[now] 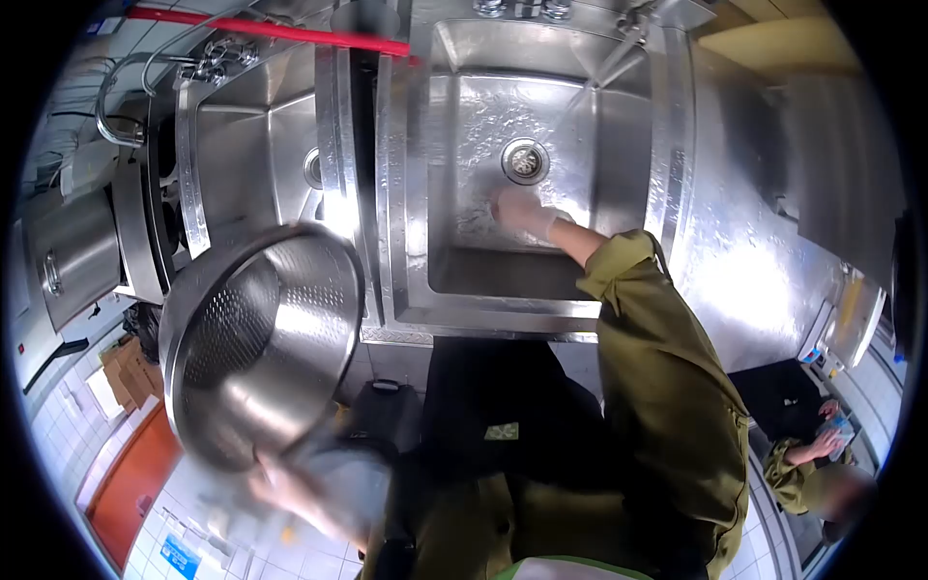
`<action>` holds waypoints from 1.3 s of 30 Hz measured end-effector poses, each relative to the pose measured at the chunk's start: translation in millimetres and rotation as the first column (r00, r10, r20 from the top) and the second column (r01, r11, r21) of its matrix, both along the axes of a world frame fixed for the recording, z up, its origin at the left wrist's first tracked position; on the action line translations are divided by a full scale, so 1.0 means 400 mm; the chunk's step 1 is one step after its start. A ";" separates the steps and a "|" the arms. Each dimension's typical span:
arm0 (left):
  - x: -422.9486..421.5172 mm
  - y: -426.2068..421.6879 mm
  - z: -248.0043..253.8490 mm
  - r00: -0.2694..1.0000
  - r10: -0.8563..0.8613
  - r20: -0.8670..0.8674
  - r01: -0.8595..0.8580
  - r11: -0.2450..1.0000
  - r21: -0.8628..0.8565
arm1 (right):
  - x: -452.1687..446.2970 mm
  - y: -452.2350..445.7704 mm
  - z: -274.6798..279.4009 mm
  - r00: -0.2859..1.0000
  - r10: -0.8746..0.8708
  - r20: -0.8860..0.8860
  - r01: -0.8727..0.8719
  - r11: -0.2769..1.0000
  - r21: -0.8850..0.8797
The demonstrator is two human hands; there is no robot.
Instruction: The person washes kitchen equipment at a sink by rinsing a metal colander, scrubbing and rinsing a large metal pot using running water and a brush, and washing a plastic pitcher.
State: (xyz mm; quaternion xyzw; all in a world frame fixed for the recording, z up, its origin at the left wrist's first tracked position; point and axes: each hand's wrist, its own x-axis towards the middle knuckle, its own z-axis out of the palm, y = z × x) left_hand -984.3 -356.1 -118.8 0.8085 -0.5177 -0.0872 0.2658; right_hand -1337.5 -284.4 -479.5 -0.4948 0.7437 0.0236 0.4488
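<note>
A chrome tap fitting [211,66] with a curved spout stands at the back of the narrow stainless-steel sink [237,145], and a bright red tube [271,30] crosses past the sink's far edge. Left of the sink are a shiny steel container [77,256] with a loop handle, brown cardboard boxes [132,372] and a flat orange panel [135,478]. Far to the sink's right, another person [793,481] in an olive-green top holds a small bluish item [841,432].

Left of centre, glossy metal colander [266,348], its wall pierced; upper centre, wet, shiny metal sink [474,121]; lower right, matt cloth sleeve [667,333]; far left, matt cardboard boxes [132,373].
</note>
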 end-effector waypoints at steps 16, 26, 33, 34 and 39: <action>0.195 0.047 -0.130 0.937 0.104 -0.334 -0.097 0.995 0.036 | 0.133 0.052 -0.394 0.993 0.121 0.013 -0.114 0.963 -0.244; 0.184 0.018 -0.155 0.971 0.149 -0.185 -0.130 0.985 0.111 | -0.042 0.056 -0.316 0.965 0.194 -0.179 -0.205 0.978 -0.045; 0.179 0.007 -0.128 0.969 0.067 -0.238 -0.048 0.995 0.084 | 0.142 0.152 -0.409 0.768 0.528 -0.362 -0.637 0.575 -0.513; 0.270 -0.002 -0.123 0.966 0.053 -0.251 -0.037 0.997 0.067 | 0.129 0.155 -0.434 0.800 0.490 -0.348 -0.596 0.717 -0.361; 0.126 -0.015 -0.094 0.986 0.051 -0.160 -0.030 0.991 0.129 | -0.142 0.161 -0.372 0.773 0.019 -0.634 -0.210 0.951 -0.227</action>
